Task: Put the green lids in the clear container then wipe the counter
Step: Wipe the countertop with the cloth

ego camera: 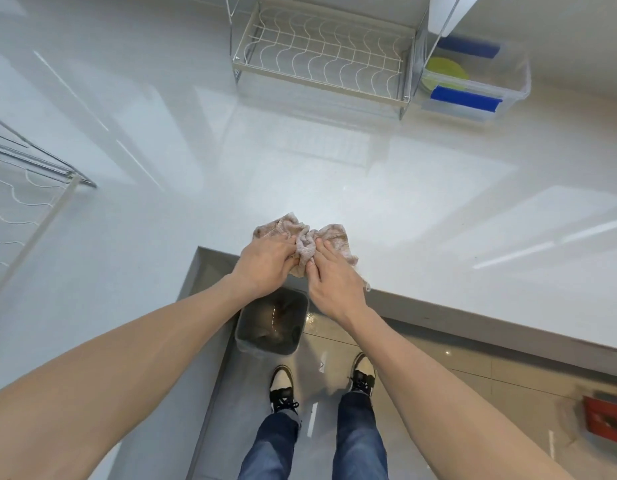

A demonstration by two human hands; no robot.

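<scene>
Counter: white glossy counter (300,174), L-shaped, with strong light streaks across it; its inner corner sits right in front of the person.
Far end: wire dish rack (321,60) stands at the back, and a second wire rack (26,202) shows at the left edge.
Green lids: green lids (445,72) lie inside the clear container (515,81), which sits just beside the back rack on its right; blue clips show on its sides. From this, I judge the first half of the task done.
Cloth: beige cloth (335,237) is bunched at the counter's near edge, by the inner corner.
Left hand: left hand (265,261) is closed on the cloth's left side, fingers pinching folds.
Right hand: right hand (335,285) presses and pinches the cloth's right side, thumb into the middle wad.
Below: grey bin (276,323) stands on the floor under the hands, between the counter's front and the person's shoes (283,382).
Step in hand: gathering or folding the cloth for wiping, by my reading.
Doing it well: flatten the wad into a broad pad so more fabric meets the surface, then sweep in overlapping strokes from the far racks toward the edge.
Care: work around the rack feet and container without nudging them; keep loose corners from dragging.
Risk: a balled cloth only smears, and glare can hide missed patches.
</scene>
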